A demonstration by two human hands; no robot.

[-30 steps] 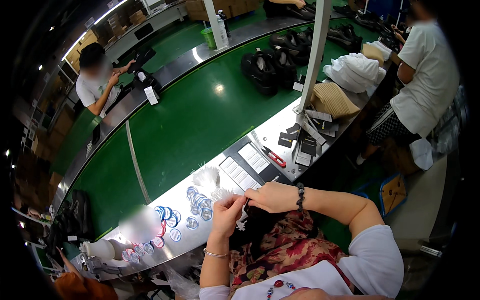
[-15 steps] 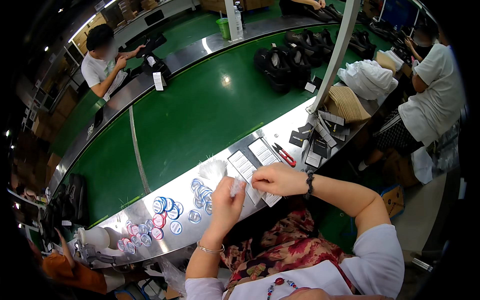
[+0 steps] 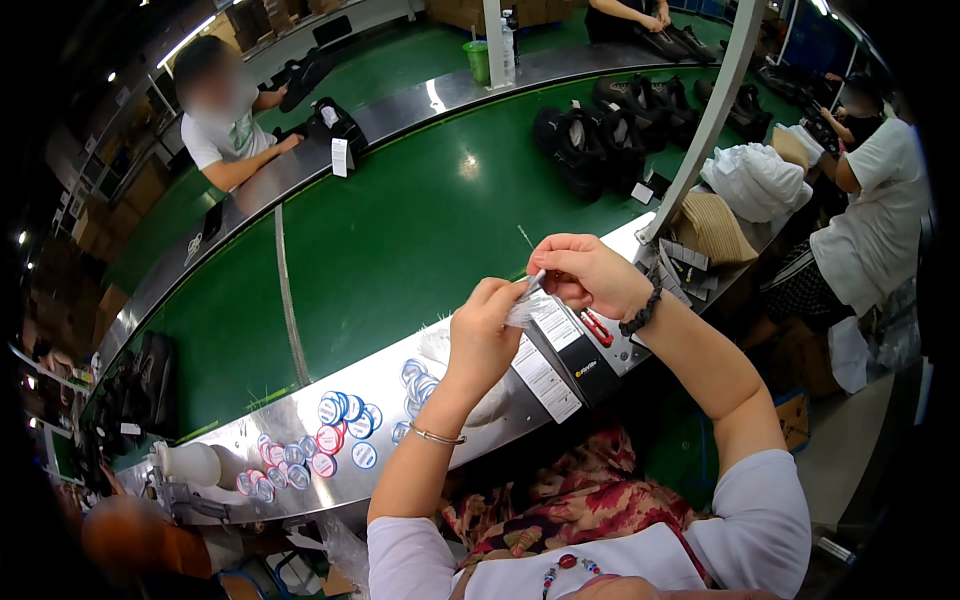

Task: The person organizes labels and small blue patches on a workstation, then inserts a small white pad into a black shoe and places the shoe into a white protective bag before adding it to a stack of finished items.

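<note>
Head view: we see the left hand gripping a translucent bundle above the counter — probably steadying it — while the right hand pinches its upper end between narrowed fingers.

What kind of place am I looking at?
Probably a shoe factory's finishing line: dark shoes sit on a long green conveyor belt, and round labels lie on the metal edge beside it.

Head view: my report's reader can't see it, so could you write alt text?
A person's left hand holds pale strands; the right hand pinches close beside it. Discs, tags and red snips lie on a metal bench, with black shoes on a green surface beyond.
</note>
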